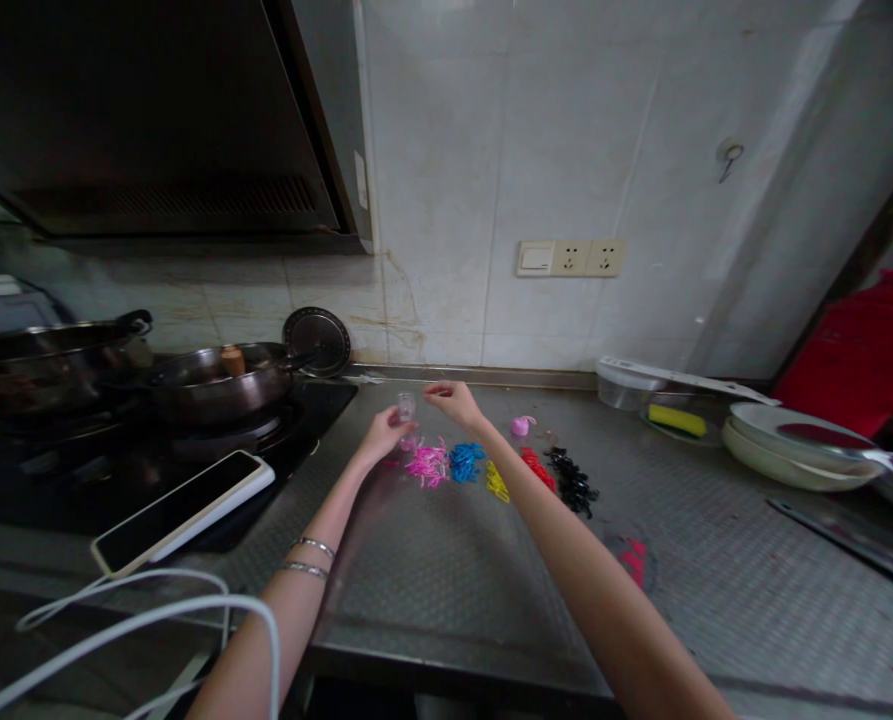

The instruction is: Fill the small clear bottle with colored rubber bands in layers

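Note:
My left hand (387,437) is closed around a small clear plastic bottle (406,406), holding it upright above the metal counter. Just right of its mouth, my right hand (453,402) has thumb and fingertips pinched together; what is between them, if anything, is too small to make out. Small thin pieces lie sorted by colour in front of my hands: a pink pile (428,462), a blue pile (466,461), a yellow pile (497,481) partly behind my right forearm, a red pile (538,468) and a black pile (572,482). A pink cap-like piece (522,426) sits behind the red pile.
On the left stove stand two pans (221,385), with a phone-like device (183,510) and white cables (258,605) nearer me. At right are a yellow sponge (677,420), stacked bowls (791,450), a dark knife-like blade (843,540) and a clear container with pink pieces (632,560).

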Demonstrator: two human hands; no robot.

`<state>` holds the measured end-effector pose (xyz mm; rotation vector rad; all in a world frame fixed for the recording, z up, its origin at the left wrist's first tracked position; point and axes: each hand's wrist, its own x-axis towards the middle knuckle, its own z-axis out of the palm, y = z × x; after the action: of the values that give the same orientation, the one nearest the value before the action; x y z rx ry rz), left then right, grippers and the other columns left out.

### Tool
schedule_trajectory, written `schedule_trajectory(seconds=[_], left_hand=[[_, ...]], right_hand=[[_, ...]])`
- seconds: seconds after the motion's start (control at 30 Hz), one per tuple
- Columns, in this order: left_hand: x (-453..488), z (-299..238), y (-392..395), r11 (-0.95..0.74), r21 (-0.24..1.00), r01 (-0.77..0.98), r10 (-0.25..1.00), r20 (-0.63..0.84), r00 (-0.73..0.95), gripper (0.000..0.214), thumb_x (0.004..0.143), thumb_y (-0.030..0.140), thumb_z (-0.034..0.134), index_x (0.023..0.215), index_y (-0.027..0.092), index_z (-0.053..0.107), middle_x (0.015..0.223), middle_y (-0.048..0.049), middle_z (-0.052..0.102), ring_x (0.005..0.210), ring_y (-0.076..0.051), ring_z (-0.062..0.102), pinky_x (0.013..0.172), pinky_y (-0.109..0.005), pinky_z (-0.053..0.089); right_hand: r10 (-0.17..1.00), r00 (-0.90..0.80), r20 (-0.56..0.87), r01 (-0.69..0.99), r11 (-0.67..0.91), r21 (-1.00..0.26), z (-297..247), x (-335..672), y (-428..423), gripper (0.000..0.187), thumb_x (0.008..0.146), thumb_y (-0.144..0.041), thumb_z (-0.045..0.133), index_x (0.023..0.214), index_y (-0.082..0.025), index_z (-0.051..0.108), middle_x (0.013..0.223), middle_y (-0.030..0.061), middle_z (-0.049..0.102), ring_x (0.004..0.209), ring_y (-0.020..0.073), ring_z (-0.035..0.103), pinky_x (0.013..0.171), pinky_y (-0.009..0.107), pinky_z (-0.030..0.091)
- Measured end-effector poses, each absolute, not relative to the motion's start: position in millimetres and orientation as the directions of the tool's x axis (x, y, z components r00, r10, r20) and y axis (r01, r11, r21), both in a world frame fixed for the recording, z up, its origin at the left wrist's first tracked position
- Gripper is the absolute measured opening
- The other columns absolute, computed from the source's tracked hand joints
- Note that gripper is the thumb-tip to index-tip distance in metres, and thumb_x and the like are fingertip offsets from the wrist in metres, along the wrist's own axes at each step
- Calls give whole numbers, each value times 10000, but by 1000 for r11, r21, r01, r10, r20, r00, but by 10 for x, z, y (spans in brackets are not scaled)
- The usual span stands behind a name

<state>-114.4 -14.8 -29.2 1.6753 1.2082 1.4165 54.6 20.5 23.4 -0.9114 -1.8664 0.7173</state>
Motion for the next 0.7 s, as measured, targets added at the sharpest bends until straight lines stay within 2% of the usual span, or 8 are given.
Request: schedule_trajectory(seconds=[0.13,0.3,0.43,0.53,0.7], left_hand=[[-1139,-300,-147,-381,883,273,917,399,-10,360,608,281,671,910,114,569,880,-92,654,828,-186,607,799,-323,447],[-1133,-288,-166,-355,891,283,925,378,-30,380,600,282,683,920,110,573,869,-98,656,815,-184,607,788,-325,449],[-1133,-277,-178,-335,892,303,930,364,-43,385,596,291,685,915,105,575,869,-106,654,819,-191,605,783,-327,449],[-1141,-287,-168,-344,889,303,929,369,-30,380,596,297,683,909,111,576,854,-96,656,807,-189,606,779,-327,450],[-1162,-323,-138,-353,887,298,925,378,-29,391,592,300,686,920,118,578,859,-92,655,815,-187,604,779,-318,451]], right_hand=[[799,-529,284,524,572,-632,46,838,141,229,612,-205,599,815,-148,687,744,24,668,663,134,578,612,206,432],[735,-667,121,614,634,-469,-63,938,15,312,597,-188,582,894,-184,678,852,16,671,747,145,584,667,198,428],[735,-677,41,683,648,-336,-38,876,-47,410,559,-246,623,968,-232,649,945,33,651,922,212,542,766,258,412],[755,-656,-16,738,637,-222,-21,843,-76,496,518,-276,652,1013,-270,621,971,51,637,990,280,492,775,333,404],[760,-650,7,747,641,-178,-53,827,-78,440,555,-275,636,995,-264,618,944,59,637,961,267,500,766,336,395]])
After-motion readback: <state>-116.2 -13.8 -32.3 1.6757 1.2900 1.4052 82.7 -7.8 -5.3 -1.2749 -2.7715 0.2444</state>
